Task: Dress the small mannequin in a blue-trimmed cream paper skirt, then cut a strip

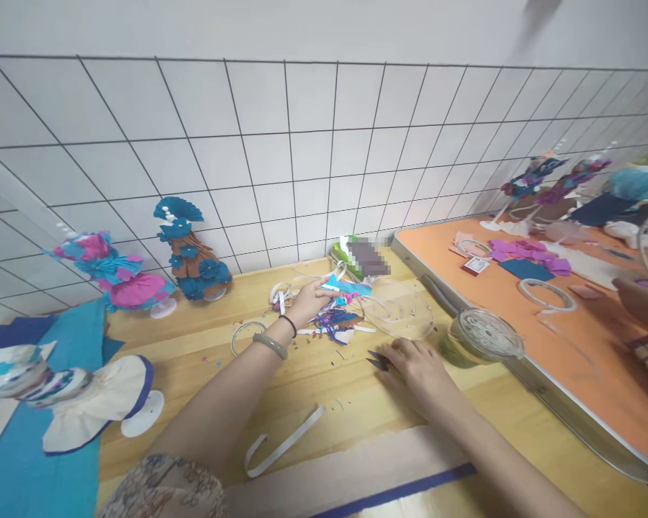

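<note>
Blue paper scrap sits atop the scrap pile near the bench back edge, pinched in left hand. Right hand lies curled over dark scissors mid-bench, grip unclear. Likely picking a piece; lifting it clear needs a firm pinch.

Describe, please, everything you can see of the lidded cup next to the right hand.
The cup is clear plastic with a transparent lid pressed on, and a greenish drink shows through its wall. It stands on the wooden table, close beside the metal edge of the orange table. The right hand lies just left of it and looks apart from it. No straw is visible.
</note>
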The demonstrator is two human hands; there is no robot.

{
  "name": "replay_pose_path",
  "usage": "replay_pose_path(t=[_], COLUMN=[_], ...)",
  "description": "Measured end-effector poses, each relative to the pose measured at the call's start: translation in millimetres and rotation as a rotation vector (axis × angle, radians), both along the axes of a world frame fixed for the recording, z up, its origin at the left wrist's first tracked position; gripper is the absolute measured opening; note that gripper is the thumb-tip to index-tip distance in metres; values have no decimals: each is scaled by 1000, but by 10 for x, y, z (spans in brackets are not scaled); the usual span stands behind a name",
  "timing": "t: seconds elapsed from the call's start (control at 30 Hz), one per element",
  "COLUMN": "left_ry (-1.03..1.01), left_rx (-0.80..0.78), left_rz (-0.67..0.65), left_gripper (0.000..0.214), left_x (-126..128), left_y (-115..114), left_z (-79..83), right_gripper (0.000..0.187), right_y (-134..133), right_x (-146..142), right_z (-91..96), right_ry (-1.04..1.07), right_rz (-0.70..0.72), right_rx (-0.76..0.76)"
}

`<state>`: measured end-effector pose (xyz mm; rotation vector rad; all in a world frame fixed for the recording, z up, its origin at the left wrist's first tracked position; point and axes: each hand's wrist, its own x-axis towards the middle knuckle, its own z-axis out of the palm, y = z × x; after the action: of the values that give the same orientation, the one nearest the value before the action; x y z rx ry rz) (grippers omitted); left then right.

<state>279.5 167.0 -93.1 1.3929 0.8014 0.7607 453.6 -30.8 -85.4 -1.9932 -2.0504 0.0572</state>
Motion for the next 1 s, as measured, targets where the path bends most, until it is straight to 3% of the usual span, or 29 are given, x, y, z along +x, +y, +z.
replay_pose_path(t=[0.07, 0.13, 0.23, 0.33, 0.63, 0.77, 1.0], left_ry=[-32, -68, -118, -158, -110, 17, 285], left_rx=[-24, -43, -57, -60, 58, 230, 616], left_rz=[-12, -22, -43, -69, -2, 49, 91], left_gripper=[56, 59, 64, 66, 63, 51, 15], left_x=[-4, -3, 0, -27, -261, -233, -227], left_y=[3, -7, -41, -76, -78, -159, -321], left_z=[25, 59, 110, 159, 247, 205, 163], right_gripper=[23, 24, 31, 35, 31, 21, 30], right_y=[221, 512, 940, 1178, 1180, 1345, 1396], right_x=[-79, -167, -288, -362, -345, -319, -403], right_z=[131, 219, 241, 198, 108, -30, -179], right_ry=[289, 805, 1009, 1137, 1208, 1087, 966], right_rz=[21, -16, -34, -58, -89, -128, -67], right_rx=[0, -60, -100, -157, -180, -173, -177])
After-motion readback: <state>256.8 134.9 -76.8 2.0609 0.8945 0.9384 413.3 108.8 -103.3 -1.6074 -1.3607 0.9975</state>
